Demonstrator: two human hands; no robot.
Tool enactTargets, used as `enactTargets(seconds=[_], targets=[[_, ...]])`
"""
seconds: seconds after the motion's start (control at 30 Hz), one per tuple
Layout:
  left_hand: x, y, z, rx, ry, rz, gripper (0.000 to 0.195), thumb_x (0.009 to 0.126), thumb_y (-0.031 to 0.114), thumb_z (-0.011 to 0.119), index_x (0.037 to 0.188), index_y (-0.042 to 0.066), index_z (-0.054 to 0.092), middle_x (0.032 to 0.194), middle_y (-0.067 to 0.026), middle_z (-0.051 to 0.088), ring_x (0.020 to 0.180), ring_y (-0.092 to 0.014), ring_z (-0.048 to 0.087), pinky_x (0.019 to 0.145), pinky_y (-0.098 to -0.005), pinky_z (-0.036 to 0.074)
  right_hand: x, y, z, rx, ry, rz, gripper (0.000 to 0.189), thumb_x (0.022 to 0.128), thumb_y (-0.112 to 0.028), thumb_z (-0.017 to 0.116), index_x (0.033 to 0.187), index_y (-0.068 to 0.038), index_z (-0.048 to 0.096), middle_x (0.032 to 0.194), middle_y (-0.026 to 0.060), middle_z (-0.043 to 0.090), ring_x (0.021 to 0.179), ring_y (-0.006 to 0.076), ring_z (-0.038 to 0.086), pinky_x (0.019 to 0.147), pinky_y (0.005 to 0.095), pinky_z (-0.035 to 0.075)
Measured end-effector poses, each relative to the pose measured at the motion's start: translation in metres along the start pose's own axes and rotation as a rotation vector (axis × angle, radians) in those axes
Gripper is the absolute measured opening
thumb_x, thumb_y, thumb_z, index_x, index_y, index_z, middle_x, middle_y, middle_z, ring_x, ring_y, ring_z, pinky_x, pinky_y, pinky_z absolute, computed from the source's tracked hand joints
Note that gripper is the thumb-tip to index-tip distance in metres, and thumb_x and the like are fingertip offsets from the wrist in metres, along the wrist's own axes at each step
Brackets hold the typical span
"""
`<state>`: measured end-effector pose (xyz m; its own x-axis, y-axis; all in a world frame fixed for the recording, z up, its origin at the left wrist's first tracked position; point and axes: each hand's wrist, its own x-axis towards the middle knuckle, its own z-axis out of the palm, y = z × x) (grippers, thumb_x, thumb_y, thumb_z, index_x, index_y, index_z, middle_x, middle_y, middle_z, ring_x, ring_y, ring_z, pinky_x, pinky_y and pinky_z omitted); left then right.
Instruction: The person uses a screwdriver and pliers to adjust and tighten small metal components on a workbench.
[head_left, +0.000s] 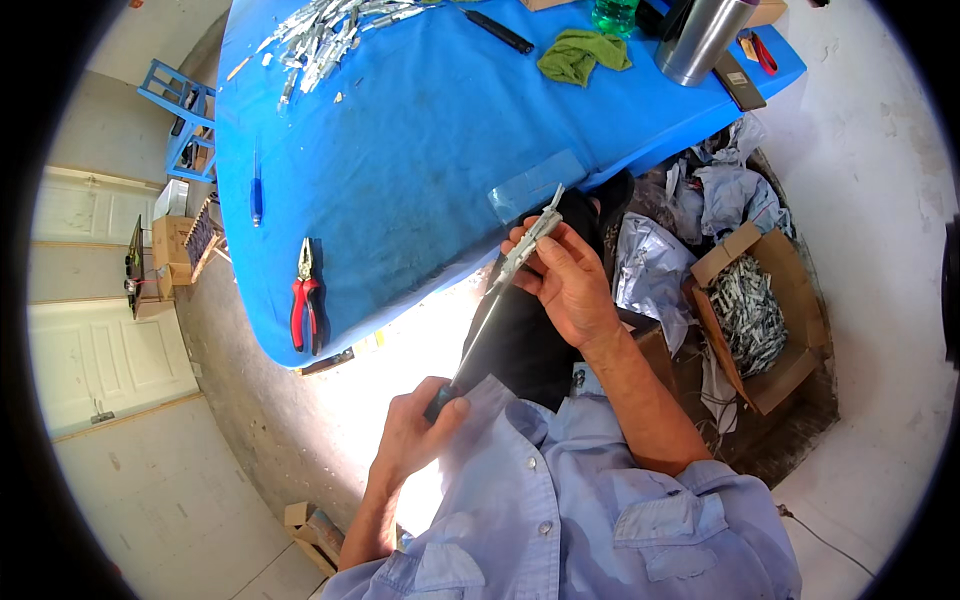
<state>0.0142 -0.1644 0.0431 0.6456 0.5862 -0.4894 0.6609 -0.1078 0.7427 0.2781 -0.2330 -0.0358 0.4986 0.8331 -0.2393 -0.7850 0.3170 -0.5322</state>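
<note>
My left hand (420, 427) is closed around the dark handle of a screwdriver (478, 337), whose long thin shaft slants up to the right. At the end of that shaft, my right hand (571, 281) pinches a narrow silvery metal piece (529, 244) between thumb and fingers. The shaft tip meets or enters this piece; exactly where is hidden. Both hands are in front of my body, just off the near edge of the table with a blue cloth (405, 187). A clear plastic strip (536, 186) lies at that edge.
On the cloth lie red-handled combination pliers (305, 300), a blue screwdriver (256, 199), a heap of metal pieces (322, 41), a black pen-like tool (496, 31) and a green rag (583, 57). A steel tumbler (701, 41) stands far right. Below right, a cardboard box (795, 292) holds metal strips.
</note>
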Motion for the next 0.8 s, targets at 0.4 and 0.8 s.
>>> enactTargets(seconds=[0.4,0.8], targets=[[-0.002,-0.005,0.01,-0.061,0.036,-0.012,0.036,0.109,0.034,0.059,0.106,0.0,0.07,0.068,-0.0033,0.066,0.058,-0.009,0.06,0.054,-0.0261,0.047,-0.004,0.004,0.011,-0.13,0.087,-0.067,0.025,0.1,0.0,0.065,0.124,-0.004,0.058,0.122,0.0083,0.065,0.118,0.0239,0.069,0.095,0.0402,0.062],[-0.004,0.0,0.042,-0.102,0.096,-0.083,0.034,0.111,0.031,0.057,0.109,0.0,0.068,0.065,-0.0041,0.065,0.052,-0.01,0.059,0.05,-0.0277,0.046,-0.005,0.022,0.011,-0.298,0.033,-0.286,0.025,0.1,0.005,0.063,0.123,0.003,0.053,0.121,0.014,0.063,0.117,0.024,0.069,0.1,0.0379,0.063]])
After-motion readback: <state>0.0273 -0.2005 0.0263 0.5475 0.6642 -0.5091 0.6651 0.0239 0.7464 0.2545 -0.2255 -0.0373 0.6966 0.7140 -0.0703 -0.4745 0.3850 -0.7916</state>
